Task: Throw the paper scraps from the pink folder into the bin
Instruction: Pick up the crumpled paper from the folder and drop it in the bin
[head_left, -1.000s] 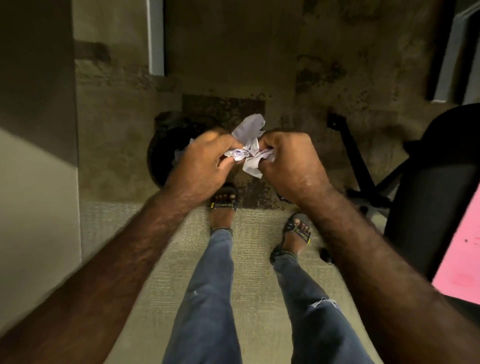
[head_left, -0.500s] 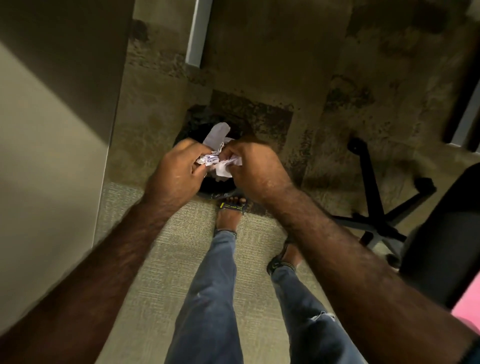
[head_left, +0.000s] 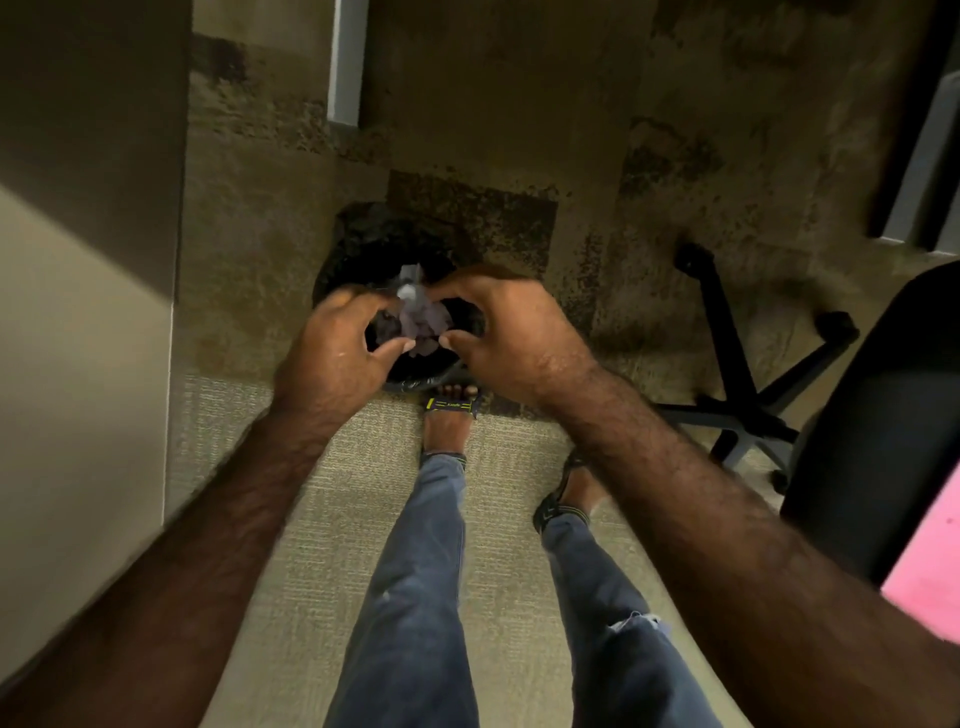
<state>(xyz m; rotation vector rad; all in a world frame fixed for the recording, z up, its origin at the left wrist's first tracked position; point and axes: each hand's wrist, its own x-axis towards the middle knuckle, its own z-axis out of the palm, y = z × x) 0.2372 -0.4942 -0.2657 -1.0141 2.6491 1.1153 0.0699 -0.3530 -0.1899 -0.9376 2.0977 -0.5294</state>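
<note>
A round black bin (head_left: 358, 244) with a dark liner stands on the floor just past my feet. Both hands hover over its mouth. My left hand (head_left: 337, 353) and my right hand (head_left: 511, 338) have their fingers spread apart, facing each other. Between them a blurred clump of white paper scraps (head_left: 421, 317) is in the bin's opening, apart from both hands. A corner of the pink folder (head_left: 930, 561) shows at the right edge.
A black office chair (head_left: 878, 415) with its star base (head_left: 737, 374) stands on the right. A pale cabinet or wall panel (head_left: 78, 364) runs along the left. My legs in jeans and sandals stand on a light carpet strip (head_left: 311, 467).
Both hands were pinching the crumpled scraps together over the bin. Now the fingers have opened and the scraps have dropped from them into the bin's mouth.
</note>
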